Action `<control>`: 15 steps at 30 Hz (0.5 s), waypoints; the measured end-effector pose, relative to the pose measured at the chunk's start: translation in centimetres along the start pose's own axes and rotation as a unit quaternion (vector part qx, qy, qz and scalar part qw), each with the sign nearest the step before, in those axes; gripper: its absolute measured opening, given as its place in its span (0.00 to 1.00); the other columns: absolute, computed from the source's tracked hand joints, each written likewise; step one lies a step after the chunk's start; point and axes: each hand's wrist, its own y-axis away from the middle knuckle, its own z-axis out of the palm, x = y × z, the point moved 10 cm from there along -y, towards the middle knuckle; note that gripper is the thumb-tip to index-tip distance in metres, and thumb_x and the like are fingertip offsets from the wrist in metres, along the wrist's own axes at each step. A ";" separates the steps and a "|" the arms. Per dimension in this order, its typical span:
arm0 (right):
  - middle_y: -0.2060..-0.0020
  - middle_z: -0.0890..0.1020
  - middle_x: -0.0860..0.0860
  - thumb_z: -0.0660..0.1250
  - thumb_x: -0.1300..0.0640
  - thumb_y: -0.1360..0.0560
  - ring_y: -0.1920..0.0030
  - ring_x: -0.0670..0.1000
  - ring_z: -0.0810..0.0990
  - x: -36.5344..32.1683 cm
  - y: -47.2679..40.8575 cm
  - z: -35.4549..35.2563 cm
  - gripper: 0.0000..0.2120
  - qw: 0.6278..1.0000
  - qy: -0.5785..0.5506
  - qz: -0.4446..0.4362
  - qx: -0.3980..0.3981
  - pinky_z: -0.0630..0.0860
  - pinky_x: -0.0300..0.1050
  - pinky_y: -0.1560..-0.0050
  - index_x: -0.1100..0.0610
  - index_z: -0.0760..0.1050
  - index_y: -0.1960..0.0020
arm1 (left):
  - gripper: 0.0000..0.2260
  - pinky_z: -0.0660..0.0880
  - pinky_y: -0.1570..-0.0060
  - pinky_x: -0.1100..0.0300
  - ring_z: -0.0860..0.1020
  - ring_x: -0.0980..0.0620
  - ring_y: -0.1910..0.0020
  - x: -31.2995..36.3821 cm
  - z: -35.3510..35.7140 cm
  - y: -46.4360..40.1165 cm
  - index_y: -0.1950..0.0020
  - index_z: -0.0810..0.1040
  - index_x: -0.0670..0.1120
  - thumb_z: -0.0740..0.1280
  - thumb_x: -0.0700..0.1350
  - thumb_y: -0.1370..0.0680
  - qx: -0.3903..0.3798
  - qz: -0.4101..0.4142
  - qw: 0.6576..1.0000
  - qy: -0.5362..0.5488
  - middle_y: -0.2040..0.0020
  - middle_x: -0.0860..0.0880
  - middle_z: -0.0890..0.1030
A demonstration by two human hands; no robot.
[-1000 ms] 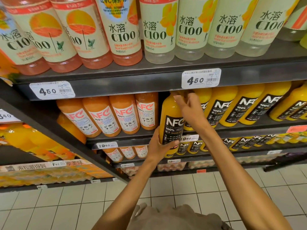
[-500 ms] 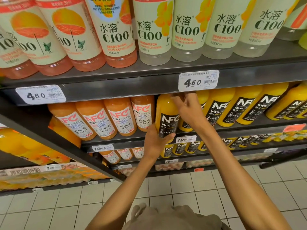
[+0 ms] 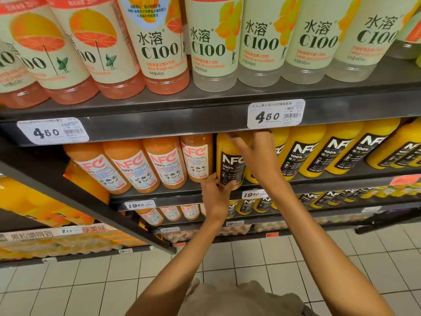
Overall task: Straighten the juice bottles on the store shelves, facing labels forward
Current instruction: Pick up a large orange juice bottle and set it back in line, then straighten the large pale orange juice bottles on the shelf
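Head view, guava bottles [image 3: 159, 167] left, shelf edge [image 3: 159, 124] overhead

At frame centre, the upper shelf edge [image 3: 182, 124] hangs low over the tightly packed NFC bottles [image 3: 303, 153]; open tiled floor [image 3: 68, 288] lies below, lower left.

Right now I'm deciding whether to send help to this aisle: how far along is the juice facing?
Mostly done on the middle shelf: the guava NFC bottles and the yellow NFC row show labels forward. In hand: the left hand grips the base of one orange NFC bottle while the right hand holds its upper part. Left: two blood orange C100 bottles sit turned sideways.
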 end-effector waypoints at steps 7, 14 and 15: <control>0.78 0.61 0.49 0.68 0.55 0.23 0.74 0.47 0.59 -0.1 0.3 -0.7 0.27 0.993 0.110 0.000 0.033 0.55 0.40 0.65 0.56 0.58 0.75 | 0.22 0.74 0.40 0.47 0.75 0.45 0.41 1.1 0.4 -0.6 0.35 0.74 0.41 0.72 0.46 0.26 0.001 0.016 1.000 -0.011 0.40 0.41 0.76; 0.73 0.63 0.49 0.67 0.59 0.23 0.65 0.53 0.63 0.1 0.7 -0.5 0.24 0.993 0.091 -0.004 0.079 0.55 0.38 0.64 0.54 0.58 0.72 | 0.11 0.75 0.45 0.55 0.78 0.48 0.44 1.4 0.5 -0.2 0.42 0.77 0.39 0.68 0.41 0.23 -0.029 0.022 0.999 0.015 0.43 0.47 0.79; 0.71 0.66 0.50 0.69 0.59 0.24 0.63 0.52 0.64 -0.3 1.1 -1.0 0.21 0.990 0.087 -0.019 0.113 0.55 0.37 0.63 0.56 0.61 0.70 | 0.08 0.76 0.52 0.62 0.79 0.52 0.50 1.0 0.0 0.1 0.45 0.77 0.41 0.67 0.39 0.23 -0.024 0.020 0.999 0.030 0.48 0.51 0.79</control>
